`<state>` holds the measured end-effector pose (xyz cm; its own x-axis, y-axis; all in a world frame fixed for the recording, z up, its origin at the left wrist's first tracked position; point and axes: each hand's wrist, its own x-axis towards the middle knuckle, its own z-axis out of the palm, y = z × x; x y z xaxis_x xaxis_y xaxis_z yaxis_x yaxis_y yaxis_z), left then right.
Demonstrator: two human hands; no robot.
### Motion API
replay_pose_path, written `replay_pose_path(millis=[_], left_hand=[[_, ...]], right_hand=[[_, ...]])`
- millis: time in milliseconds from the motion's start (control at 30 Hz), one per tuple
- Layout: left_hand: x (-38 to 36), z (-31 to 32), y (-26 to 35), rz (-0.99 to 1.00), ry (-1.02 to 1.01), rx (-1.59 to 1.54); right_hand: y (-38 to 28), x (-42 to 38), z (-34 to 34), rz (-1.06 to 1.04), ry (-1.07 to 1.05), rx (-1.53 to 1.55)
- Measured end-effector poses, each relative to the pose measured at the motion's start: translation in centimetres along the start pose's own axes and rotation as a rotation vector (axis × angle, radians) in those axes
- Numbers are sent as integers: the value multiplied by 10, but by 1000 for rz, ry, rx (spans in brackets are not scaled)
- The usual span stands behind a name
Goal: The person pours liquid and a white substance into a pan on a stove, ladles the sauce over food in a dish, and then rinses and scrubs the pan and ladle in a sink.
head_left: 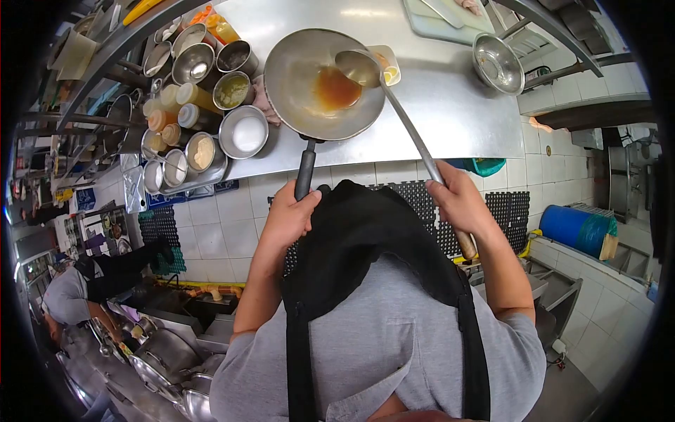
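My left hand [290,213] is closed around the black handle of a wok [288,77], which is over the steel counter. A pool of brown liquid [336,89] lies in the bottom of the wok. My right hand [460,199] grips the long handle of a metal ladle [410,126]. The ladle's bowl is inside the wok, at its right side, by the liquid. Partly hidden behind the wok's right rim is a small pale dish [391,72] with something yellow in it. A pinkish cloth [261,102] shows beside the wok's left edge.
Left of the wok stand a bowl of white powder [248,132], several metal containers and squeeze bottles [193,96]. A steel bowl [498,63] sits at the counter's right end, near a cutting board [450,28]. Another person [70,295] bends over pots at the lower left.
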<state>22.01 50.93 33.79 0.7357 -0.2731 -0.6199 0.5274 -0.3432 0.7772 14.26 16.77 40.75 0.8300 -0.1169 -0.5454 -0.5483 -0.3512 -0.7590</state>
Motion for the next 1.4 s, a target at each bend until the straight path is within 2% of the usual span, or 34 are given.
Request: replay_pose_path(millis=[33, 133, 167, 267, 300, 367, 567, 667, 800, 933, 1133, 1400], left_hand=[[1, 1, 2, -7, -5, 13], [4, 7, 4, 3, -11, 2], [4, 9, 5, 5, -10, 1], [5, 12, 7, 2, -23, -7], [5, 12, 6, 5, -28, -18], [6, 11, 3, 6, -34, -29], [10, 4, -13, 13, -29, -70], [5, 0, -18, 20, -14, -93], [-8, -7, -16, 19, 17, -109], [-16, -13, -16, -9, 43, -150], [-24, -11, -13, -19, 104, -178], [-24, -14, -14, 6, 94, -187]], right_hand=[[0, 0, 3, -2, -2, -2], [9, 2, 7, 76, -132, 310], [10, 2, 2, 75, -131, 308], [13, -2, -15, 328, -424, 1219], [12, -4, -16, 329, -421, 1219], [8, -7, -17, 291, -538, 1459], [-5, -6, -36, 222, -452, 1389], [-13, 3, -40, 164, -207, 1092], [-14, 26, -41, 192, -31, 944], [-8, 40, -43, 203, 2, 881], [8, 47, -50, 185, -61, 865], [9, 47, -49, 174, -1, 765]])
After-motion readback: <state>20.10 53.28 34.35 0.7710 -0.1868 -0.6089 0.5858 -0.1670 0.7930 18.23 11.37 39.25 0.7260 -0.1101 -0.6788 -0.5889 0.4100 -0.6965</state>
